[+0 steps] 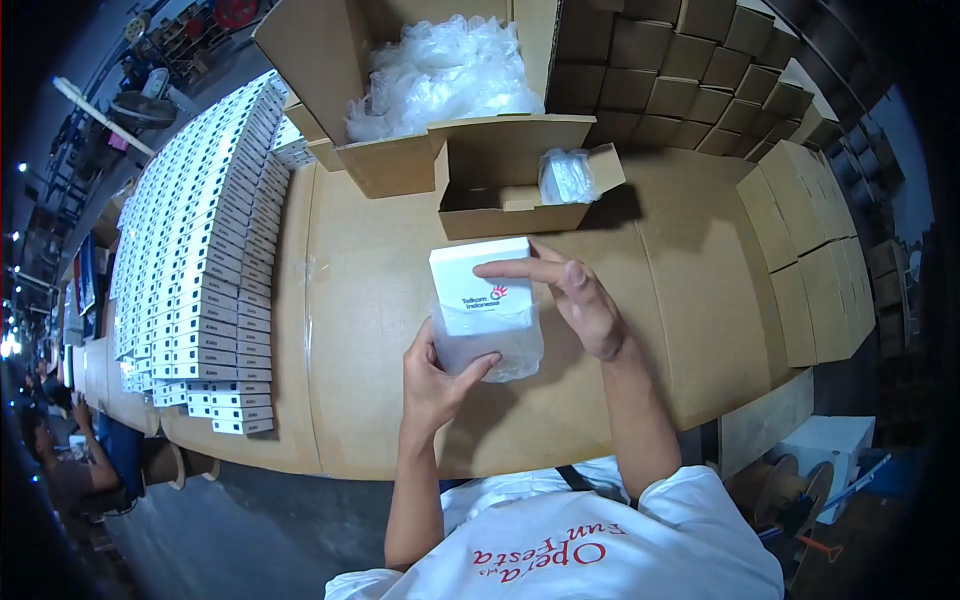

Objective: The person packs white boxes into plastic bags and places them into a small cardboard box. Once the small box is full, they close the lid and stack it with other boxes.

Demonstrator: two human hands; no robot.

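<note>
A small white box point(465, 268) with red and black print sits partly inside a clear plastic bag point(515, 355); its upper part sticks out. My left hand point(437, 385) grips the bag and the box from the lower left, thumb across the front. My right hand point(590, 305) is at the box's upper right, index finger stretched over its printed face, the other fingers partly hidden. Just beyond stands an open brown carton point(515, 220), with a plastic-wrapped box point(568, 177) at its right end.
A large carton point(390, 170) full of clear plastic bags point(450, 75) stands at the back. Stacked white boxes point(200, 250) rise on the left. Brown cartons are piled at the back right point(680, 80) and along the right edge point(815, 250). Another person point(75, 450) is at far left.
</note>
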